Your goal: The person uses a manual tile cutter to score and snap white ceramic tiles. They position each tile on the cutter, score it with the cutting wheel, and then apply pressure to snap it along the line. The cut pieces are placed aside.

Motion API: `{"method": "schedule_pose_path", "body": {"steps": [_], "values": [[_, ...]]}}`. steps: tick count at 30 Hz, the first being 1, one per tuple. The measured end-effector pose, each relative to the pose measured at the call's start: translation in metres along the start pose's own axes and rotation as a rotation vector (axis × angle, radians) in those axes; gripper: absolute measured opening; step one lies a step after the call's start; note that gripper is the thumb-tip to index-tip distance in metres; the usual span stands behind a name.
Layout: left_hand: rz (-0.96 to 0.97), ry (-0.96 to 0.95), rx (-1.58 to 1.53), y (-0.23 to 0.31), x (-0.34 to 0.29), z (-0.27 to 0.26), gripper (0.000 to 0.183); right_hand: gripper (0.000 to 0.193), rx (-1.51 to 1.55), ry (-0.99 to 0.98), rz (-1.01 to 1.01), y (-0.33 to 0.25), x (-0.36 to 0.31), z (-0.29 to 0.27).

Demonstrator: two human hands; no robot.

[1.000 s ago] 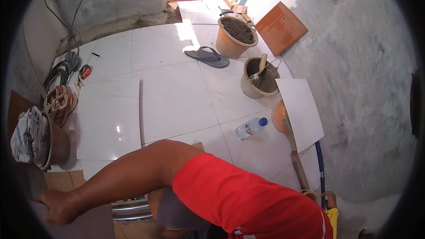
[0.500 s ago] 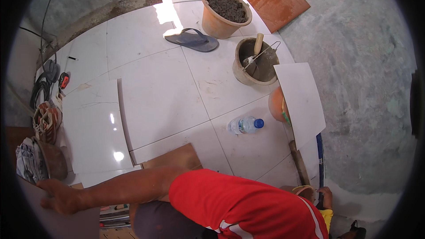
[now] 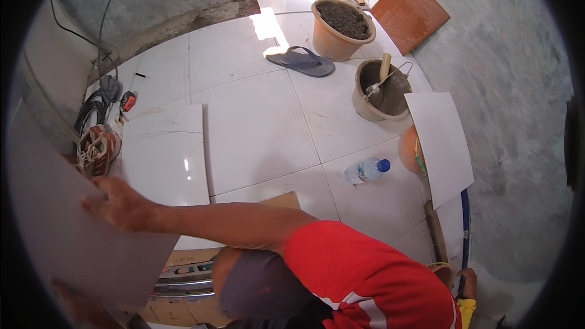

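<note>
My right arm, in a red sleeve, reaches across to the left. My right hand (image 3: 125,204) is closed on the edge of a large light floor tile (image 3: 122,262), which stands tilted at the lower left. Low on the same tile is a blurred brown shape, apparently my left hand (image 3: 76,304); its fingers are too smeared to read. Beyond the held tile lies another white tile (image 3: 161,167), raised on the tiled floor. Below my arm, my bent knee in grey shorts (image 3: 256,280) is beside an opened cardboard box (image 3: 183,311).
A water bottle (image 3: 365,171) lies on the floor. Further off stand a bucket with a trowel (image 3: 364,105), a bucket of dark mortar (image 3: 326,33) and a flip-flop (image 3: 304,62). A white tile (image 3: 442,146) leans at right. Another person's hand (image 3: 468,281) shows at lower right. Shoes (image 3: 97,149) lie left.
The large tile has come up into view at the left, with my right hand on its edge. The blurred lower hand has appeared. The view has shifted, moving the floor things rightward.
</note>
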State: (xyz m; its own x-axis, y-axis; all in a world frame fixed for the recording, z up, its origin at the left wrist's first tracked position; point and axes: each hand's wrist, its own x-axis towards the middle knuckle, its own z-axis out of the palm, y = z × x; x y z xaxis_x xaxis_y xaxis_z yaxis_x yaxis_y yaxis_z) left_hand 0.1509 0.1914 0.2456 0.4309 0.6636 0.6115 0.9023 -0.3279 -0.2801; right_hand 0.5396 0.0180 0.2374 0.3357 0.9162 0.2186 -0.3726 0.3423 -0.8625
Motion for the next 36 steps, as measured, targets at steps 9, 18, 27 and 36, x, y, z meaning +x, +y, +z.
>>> {"method": "schedule_pose_path", "body": {"steps": [9, 18, 27, 36], "values": [[-0.752, -0.199, -1.374, 0.094, 0.008, -0.042, 0.057, 0.046, -0.143, -0.020, 0.042, 0.015, 0.005, 0.003], [-0.775, -0.250, -1.346, 0.127, -0.017, -0.013, 0.052, 0.045, -0.080, 0.110, 0.368, 0.049, 0.000, -0.003], [-0.902, -0.555, -1.883, 0.157, -0.037, -0.008, 0.051, 0.051, -0.153, 0.101, 0.340, 0.044, -0.017, -0.028], [-0.734, -0.638, -2.199, 0.169, -0.018, -0.044, 0.064, 0.055, -0.087, -0.016, 0.188, 0.048, -0.024, -0.081]]}}
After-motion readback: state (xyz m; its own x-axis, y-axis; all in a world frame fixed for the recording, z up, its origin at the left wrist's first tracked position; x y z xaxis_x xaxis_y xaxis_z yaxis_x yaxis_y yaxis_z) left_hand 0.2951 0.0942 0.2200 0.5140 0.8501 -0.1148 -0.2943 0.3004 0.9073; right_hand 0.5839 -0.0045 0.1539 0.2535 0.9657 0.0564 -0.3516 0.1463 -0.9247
